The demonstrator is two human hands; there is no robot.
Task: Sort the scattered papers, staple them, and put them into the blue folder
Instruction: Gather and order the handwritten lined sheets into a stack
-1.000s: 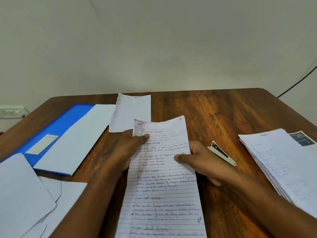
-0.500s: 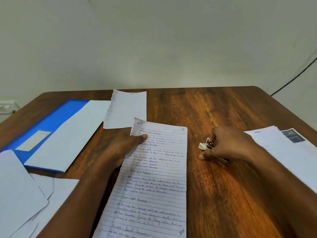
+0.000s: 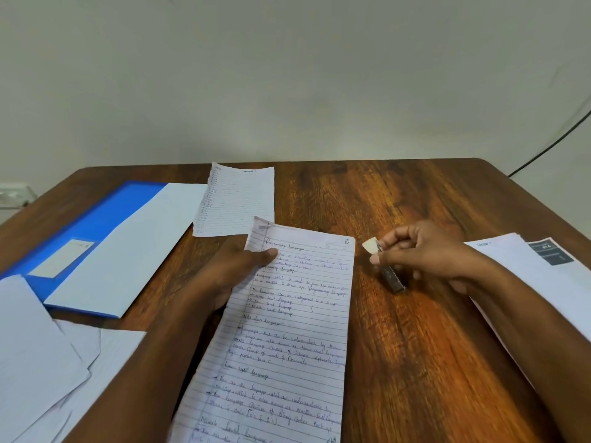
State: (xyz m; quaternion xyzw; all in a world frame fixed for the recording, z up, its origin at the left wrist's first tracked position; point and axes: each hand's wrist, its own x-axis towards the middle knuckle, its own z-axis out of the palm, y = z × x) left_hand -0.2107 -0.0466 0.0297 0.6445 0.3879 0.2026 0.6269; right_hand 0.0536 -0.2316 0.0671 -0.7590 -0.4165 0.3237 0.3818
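Now my right hand [image 3: 425, 254] pinches the stapler [image 3: 385, 266], its long axis pointing at the handwritten sheets [image 3: 287, 330] just to its left. My left hand [image 3: 230, 273] pinches their top left corner, nearest the table's [image 3: 415, 193] middle.

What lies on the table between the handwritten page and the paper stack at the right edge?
In the head view, the right hand gripping the stapler, over bare wood.
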